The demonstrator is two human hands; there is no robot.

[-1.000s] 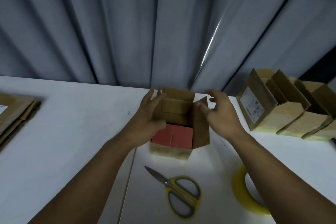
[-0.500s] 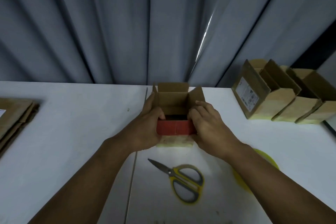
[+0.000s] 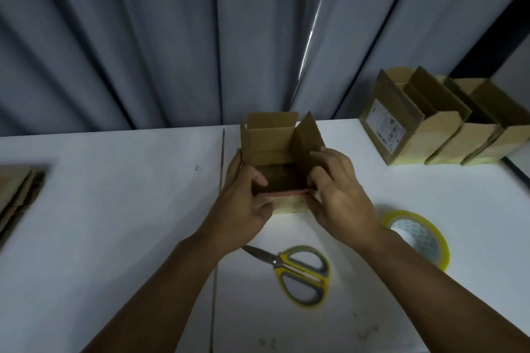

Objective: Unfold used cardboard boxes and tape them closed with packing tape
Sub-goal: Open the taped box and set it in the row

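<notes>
A small open cardboard box (image 3: 272, 142) stands on the white table (image 3: 114, 209), its top flaps upright and its dark inside showing. A thin red edge runs along its near rim. My left hand (image 3: 243, 200) grips the box's left wall, thumb hooked over the near rim. On the other side, my right hand (image 3: 335, 189) holds the right wall, fingers curled at the right flap and near corner. A roll of clear packing tape (image 3: 415, 233) lies to the right of my right wrist.
Yellow-handled scissors (image 3: 298, 269) lie between my forearms. A row of opened cardboard boxes (image 3: 447, 126) stands at the back right. Flattened cardboard (image 3: 17, 195) is stacked at the left edge. Grey curtains hang behind the table.
Both hands closed onto the box. The red near flap, first lying out flat, has been raised and pushed in until only its edge shows. The view has shifted so the tape roll is more visible.
</notes>
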